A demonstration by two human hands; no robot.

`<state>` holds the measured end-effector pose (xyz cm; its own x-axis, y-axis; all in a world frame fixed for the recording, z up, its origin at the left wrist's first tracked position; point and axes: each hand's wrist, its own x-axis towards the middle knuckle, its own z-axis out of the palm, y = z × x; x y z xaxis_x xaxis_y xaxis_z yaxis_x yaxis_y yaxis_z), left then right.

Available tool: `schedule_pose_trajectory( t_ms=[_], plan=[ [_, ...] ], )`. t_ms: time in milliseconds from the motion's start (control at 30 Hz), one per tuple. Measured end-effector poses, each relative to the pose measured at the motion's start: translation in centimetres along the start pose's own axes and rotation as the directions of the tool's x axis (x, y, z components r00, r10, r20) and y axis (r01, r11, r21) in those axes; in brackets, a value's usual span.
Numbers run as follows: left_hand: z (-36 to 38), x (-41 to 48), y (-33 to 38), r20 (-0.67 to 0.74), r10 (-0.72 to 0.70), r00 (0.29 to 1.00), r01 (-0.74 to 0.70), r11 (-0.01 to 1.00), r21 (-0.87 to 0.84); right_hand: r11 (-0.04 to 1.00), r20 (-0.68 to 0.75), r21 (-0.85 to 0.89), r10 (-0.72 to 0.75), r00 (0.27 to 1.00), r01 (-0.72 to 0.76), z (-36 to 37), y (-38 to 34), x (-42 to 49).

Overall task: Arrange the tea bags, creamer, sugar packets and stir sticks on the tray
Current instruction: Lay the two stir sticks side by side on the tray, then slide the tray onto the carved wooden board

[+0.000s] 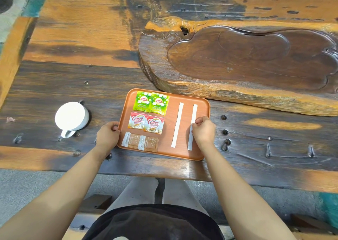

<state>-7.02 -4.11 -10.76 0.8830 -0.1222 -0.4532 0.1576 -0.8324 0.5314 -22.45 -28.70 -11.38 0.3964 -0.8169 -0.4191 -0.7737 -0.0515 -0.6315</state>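
At the far left, a round white glazed ceramic cup with a loop handle is seen standing on the dark, weathered plank table, whose surface is streaked with orange and studded with nail heads. Just right of the cup, the left hand is closed on the left rim of the rectangular, round-cornered orange-brown tray, the thumb laid over the edge. On the tray's left half, three pairs of packets are set in rows. At the far end, two glossy green square tea bags marked "Lipton" are placed side by side, slightly overlapping. Below them, two red-and-white creamer sachets printed "Coffee mate" are laid, also overlapping. Nearest the person, two brown sugar packets with white ends are seen; their print is too small to be read. On the tray's right half, two long, flat stir sticks in white paper wrappers are laid nearly parallel. The right one is pinched between the fingers of the right hand, which rests at the tray's right rim. Beyond the tray, a thick carved dark wooden slab with a shallow lobed basin and a rough bark-like edge is seen.
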Motion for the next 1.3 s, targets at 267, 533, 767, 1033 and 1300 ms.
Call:
schedule_pose_trajectory(
  t_ms=[267,533,767,1033,1300],
  plan=[
    [-0.3,0.8,0.2,0.058,-0.063,0.996,0.066,0.996,-0.052,0.984,-0.108,-0.158,0.063,0.992,-0.079,-4.0,2.2,0.2],
    [-0.4,0.4,0.8,0.19,-0.273,0.943,0.325,0.877,-0.355,0.996,0.138,0.052,0.059,0.989,-0.067,-4.3,3.7,-1.6],
    [-0.8,-1.6,1.2,0.312,-0.202,0.928,0.33,0.834,-0.442,0.99,0.132,0.143,-0.015,0.991,-0.004,-6.1,4.9,-2.5],
    [-0.5,-4.1,3.7,0.36,-0.131,0.924,0.313,0.8,-0.512,0.981,0.063,0.182,-0.085,0.994,0.073,-9.6,5.0,-2.7],
    [0.6,-4.7,9.6,0.359,-0.028,0.933,0.25,0.77,-0.588,0.978,-0.037,0.17,-0.118,0.992,0.123,-14.9,3.5,-0.1]
  ],
)
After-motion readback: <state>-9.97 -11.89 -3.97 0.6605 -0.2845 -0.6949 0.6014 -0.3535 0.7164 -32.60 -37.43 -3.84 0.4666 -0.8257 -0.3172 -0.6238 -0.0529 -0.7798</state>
